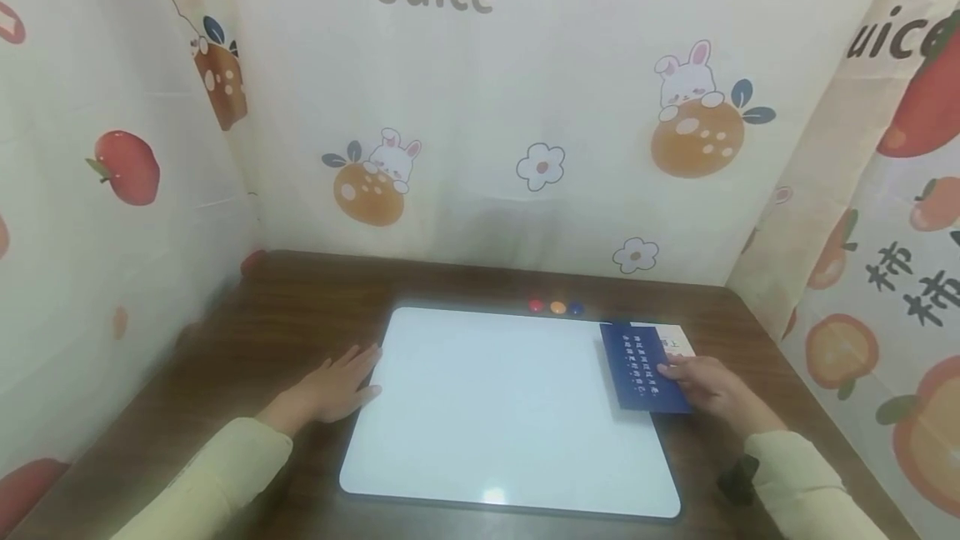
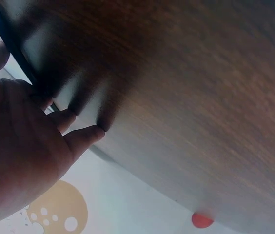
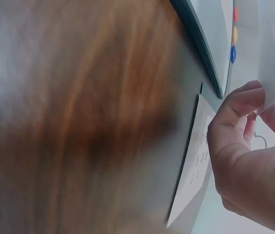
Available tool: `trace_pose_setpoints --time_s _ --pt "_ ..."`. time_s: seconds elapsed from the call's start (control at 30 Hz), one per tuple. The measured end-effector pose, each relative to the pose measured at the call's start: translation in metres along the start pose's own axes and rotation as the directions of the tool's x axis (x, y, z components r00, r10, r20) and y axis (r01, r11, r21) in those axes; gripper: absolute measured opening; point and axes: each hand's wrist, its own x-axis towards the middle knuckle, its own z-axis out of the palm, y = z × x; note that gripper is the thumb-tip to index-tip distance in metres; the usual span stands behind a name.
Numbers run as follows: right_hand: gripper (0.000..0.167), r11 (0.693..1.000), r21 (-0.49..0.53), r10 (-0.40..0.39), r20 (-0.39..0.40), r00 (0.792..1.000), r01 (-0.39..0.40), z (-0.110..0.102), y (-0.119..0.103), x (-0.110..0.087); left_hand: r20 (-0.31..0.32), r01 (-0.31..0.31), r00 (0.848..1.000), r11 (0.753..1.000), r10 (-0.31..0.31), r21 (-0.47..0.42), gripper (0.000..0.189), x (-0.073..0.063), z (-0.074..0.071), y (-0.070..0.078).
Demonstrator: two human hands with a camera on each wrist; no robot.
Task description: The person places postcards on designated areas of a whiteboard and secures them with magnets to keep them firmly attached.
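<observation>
A whiteboard [image 1: 495, 407] lies flat on the table. At its left edge my left hand [image 1: 337, 386] rests with the fingers extended, fingertips [image 2: 98, 132] on the wood in the left wrist view. My right hand [image 1: 708, 390] pinches a dark blue card [image 1: 637, 365] with white vertical writing between thumb and fingers, over the board's right side. The card's pale back [image 3: 269, 63] faces the right wrist view. Partly hidden behind it, a white card [image 1: 678, 340] with dark characters lies on the table, right of the board.
Small round red [image 1: 536, 306], yellow-orange [image 1: 558, 307] and blue [image 1: 576, 308] pieces sit in a row along the board's far edge. Fruit-printed cloth [image 1: 480, 107] hangs behind the brown wooden table [image 1: 315, 290] and on both sides. A dark object [image 1: 738, 480] is by the right wrist.
</observation>
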Motion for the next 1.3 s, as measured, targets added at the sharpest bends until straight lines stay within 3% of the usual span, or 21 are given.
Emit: trace_pose_setpoints --time_s 0.13,0.37,0.67,0.97,1.3 --pt "0.083 1.0 0.027 0.001 0.006 1.0 -0.001 0.007 0.003 0.001 -0.003 -0.001 1.0 1.0 0.001 0.003 0.064 0.0 0.001 0.0" --pt "0.08 0.998 -0.056 -0.003 -0.002 1.0 0.003 0.018 0.01 0.003 -0.005 0.01 1.0 1.0 -0.01 0.011 0.064 0.001 0.001 0.001" --pt "0.072 0.998 -0.057 -0.027 0.022 0.999 0.028 0.033 0.013 0.003 -0.007 0.005 1.0 1.0 -0.005 0.002 0.064 0.0 0.0 0.003" --pt "0.071 0.995 -0.08 -0.049 0.027 0.998 0.051 0.037 0.014 0.003 -0.005 0.009 1.0 1.0 -0.009 0.001 0.065 -0.001 -0.001 0.005" --pt "0.067 0.983 -0.176 -0.058 -0.004 0.998 0.056 0.042 0.012 0.0 -0.01 0.007 1.0 1.0 -0.007 0.009 0.065 0.001 0.001 0.002"
